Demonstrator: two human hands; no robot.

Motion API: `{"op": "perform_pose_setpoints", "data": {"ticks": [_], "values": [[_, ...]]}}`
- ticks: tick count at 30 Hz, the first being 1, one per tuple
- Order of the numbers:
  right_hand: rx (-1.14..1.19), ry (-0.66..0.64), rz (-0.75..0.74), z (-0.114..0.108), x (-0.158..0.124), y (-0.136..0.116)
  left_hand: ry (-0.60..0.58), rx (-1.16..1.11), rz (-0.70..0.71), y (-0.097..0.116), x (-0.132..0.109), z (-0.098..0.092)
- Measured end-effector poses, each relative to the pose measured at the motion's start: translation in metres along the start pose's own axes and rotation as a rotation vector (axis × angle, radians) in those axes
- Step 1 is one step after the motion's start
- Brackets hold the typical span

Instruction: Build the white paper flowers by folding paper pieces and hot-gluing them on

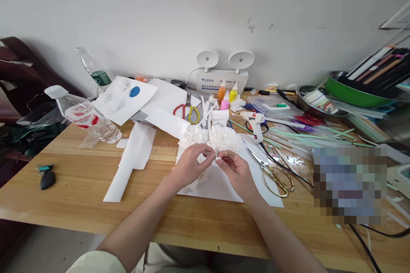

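My left hand (192,164) and my right hand (238,175) meet over the middle of the table, both closed in a pinch. Between their fingertips is a thin white paper strip (210,152), mostly covered by the fingers. Ruffled white paper clumps lie just behind and below the hands: one at the right (227,137), one at the left (191,133), and part of another (197,181) under my left hand. They rest on a white sheet (221,190). Gold-handled scissors (272,172) lie to the right of my right hand, blades partly apart.
A white glue gun (255,124) stands behind the scissors, its cord trailing right. Pliers (187,111), paint bottles (225,101) and cut paper strips lie farther back. Water bottles (86,115) and paper sheets (131,158) are leftward. Thin sticks (307,136) and a pixelated patch fill the right.
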State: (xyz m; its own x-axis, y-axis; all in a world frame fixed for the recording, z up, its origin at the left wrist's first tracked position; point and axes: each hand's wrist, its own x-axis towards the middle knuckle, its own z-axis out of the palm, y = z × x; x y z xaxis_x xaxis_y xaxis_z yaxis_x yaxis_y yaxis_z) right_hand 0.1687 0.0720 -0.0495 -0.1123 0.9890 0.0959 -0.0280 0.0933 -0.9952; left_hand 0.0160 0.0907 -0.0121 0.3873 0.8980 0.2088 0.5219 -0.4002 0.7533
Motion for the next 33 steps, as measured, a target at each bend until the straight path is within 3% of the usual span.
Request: {"op": "perform_pose_setpoints", "data": {"ticks": [7, 24, 33], "values": [[-0.016, 0.006, -0.027, -0.0002, -0.0005, -0.001, -0.019, -0.067, 0.076, -0.0024, 0.0009, 0.0022], [-0.003, 0.252, 0.003, 0.0022, 0.0008, 0.0062, -0.054, -0.063, 0.145, -0.004, -0.0009, 0.0068], [-0.053, 0.197, 0.024, 0.0009, 0.0003, 0.0051, -0.01, 0.095, 0.223, -0.0068, -0.0025, 0.0094]]}}
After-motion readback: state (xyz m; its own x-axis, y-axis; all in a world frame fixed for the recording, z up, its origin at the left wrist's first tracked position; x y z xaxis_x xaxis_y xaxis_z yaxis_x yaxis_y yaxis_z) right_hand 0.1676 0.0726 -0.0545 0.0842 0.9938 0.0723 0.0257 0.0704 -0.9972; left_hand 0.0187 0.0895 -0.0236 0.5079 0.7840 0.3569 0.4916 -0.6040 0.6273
